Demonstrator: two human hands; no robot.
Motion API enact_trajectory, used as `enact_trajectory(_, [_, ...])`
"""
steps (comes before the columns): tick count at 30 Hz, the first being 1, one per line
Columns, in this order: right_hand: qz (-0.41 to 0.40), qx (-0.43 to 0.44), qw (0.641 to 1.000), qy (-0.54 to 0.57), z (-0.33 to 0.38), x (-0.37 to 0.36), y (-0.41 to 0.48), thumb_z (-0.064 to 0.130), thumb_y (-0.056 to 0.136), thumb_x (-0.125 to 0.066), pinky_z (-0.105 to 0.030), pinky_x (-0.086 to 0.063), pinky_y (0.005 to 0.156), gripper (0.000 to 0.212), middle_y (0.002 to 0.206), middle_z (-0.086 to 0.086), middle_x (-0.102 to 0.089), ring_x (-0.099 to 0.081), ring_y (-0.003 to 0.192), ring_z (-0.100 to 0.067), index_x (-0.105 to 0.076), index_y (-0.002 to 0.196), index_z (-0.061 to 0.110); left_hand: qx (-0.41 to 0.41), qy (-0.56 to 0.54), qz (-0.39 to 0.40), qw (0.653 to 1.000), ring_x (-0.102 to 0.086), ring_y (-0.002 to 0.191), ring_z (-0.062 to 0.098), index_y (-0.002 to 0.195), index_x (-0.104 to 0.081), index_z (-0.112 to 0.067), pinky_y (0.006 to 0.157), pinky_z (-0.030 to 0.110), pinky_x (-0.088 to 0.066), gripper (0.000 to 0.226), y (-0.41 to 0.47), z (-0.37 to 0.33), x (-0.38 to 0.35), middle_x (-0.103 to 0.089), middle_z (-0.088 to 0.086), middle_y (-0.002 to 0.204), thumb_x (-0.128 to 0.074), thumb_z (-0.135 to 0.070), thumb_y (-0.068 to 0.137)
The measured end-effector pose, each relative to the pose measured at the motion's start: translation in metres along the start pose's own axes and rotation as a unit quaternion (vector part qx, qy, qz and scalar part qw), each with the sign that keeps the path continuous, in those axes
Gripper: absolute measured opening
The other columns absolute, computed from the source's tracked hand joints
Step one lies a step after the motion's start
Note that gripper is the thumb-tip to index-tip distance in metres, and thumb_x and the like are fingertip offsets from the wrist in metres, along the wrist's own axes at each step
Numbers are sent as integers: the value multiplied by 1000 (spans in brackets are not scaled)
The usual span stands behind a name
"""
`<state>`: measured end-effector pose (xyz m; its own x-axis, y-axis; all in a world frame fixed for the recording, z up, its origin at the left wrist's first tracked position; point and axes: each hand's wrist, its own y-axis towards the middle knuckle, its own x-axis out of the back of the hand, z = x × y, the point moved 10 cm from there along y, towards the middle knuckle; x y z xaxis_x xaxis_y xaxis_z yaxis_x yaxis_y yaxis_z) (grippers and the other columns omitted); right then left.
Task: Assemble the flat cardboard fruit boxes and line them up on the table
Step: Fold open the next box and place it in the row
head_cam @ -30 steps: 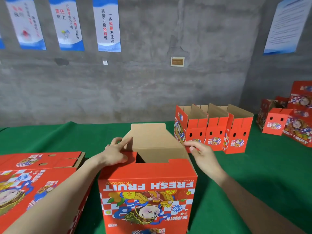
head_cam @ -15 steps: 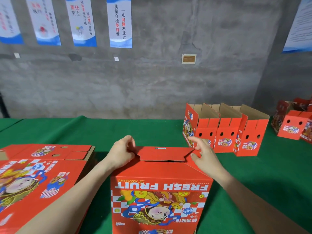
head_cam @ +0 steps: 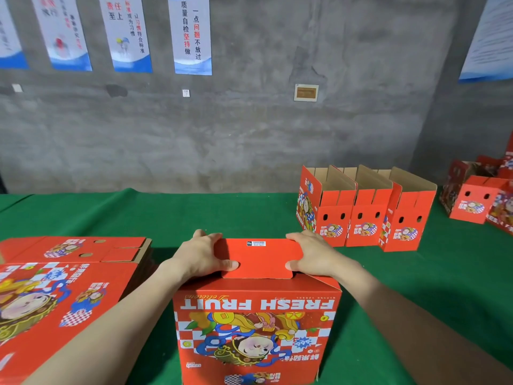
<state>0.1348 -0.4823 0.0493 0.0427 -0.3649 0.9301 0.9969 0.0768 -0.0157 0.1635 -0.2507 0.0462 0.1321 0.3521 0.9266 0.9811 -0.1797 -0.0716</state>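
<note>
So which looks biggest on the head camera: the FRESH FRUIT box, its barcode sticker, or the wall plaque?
1. FRESH FRUIT box, nearest the camera.
2. Wall plaque, though far away.
3. Barcode sticker, slightly smaller-looking.

At lower centre, the left hand (head_cam: 200,258) and right hand (head_cam: 316,255) press the red top flap (head_cam: 261,259) onto the FRESH FRUIT box (head_cam: 255,329) standing on the green surface (head_cam: 194,215).
</note>
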Motion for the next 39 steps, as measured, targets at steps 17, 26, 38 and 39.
enact_trajectory(17, [-88,-21,994,-56,4,2,-1,43,89,-61,-41,-37,101,52,131,-2,-43,-35,127,-22,-39,134,28,-14,36,-57,998,-58,111,30,141,-40,-28,99,38,-46,71,-6,-5,6,-45,7,129,-63,-57,80])
enact_trajectory(26, [-87,-16,972,217,-16,13,2,7,97,-49,-29,-31,107,42,147,-2,-42,-40,134,-22,-50,137,18,11,-20,-55,998,-50,122,33,143,-41,-30,106,36,-37,51,3,11,8,-40,17,138,-47,-47,94])
enact_trajectory(38, [86,-284,830,473,-84,-116,-64,63,94,-34,-45,-46,71,65,89,-17,-73,-66,88,-35,-63,85,5,79,-58,-36,995,-59,103,26,136,-38,-14,88,31,-44,73,0,45,6,-59,12,125,-45,-67,86])
enact_trajectory(39, [94,-276,831,474,-82,-115,-62,67,92,-33,-45,-47,70,68,87,-16,-73,-67,88,-35,-64,85,6,77,-67,-51,994,-58,100,24,133,-41,-14,86,30,-43,72,-2,48,9,-60,11,123,-46,-67,85])
